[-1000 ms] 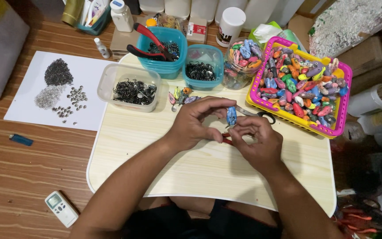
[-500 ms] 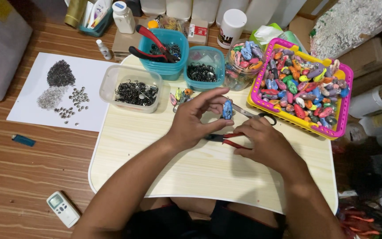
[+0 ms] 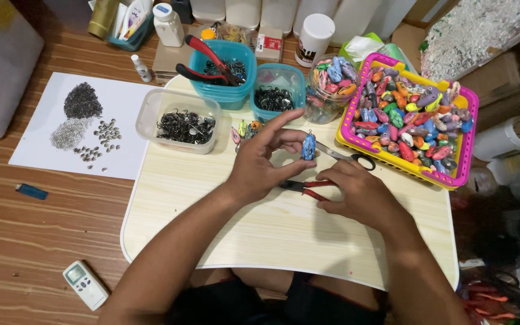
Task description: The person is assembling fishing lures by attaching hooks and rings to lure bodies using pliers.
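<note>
A: From the head view, your left hand (image 3: 260,165) pinches the small blue lure body (image 3: 309,146) between thumb and fingertips, lifted clear of the counter (image 3: 212,204) and turned upright, so its top loop faces you.

B: And the right?

A: Your right hand (image 3: 362,195) lies flat over the red-handled pliers (image 3: 308,188), fingers loosely closing on the handles. The scissors (image 3: 347,156) lie just beyond, near the pink-and-yellow basket (image 3: 413,170) of painted bodies.

B: Why is everything bunched up front?

A: It looks arranged for reach: the clear tub of hooks (image 3: 179,120) and two teal tubs (image 3: 227,75) sit along the far edge, with a second pair of pliers in one of them.

B: The surface?

A: A pale wood-grain lap counter with rounded corners sits over a brown plank floor (image 3: 43,241). A white sheet (image 3: 91,126) with small metal parts, a blue lighter (image 3: 31,191) and a remote (image 3: 85,284) lie to your left.
</note>
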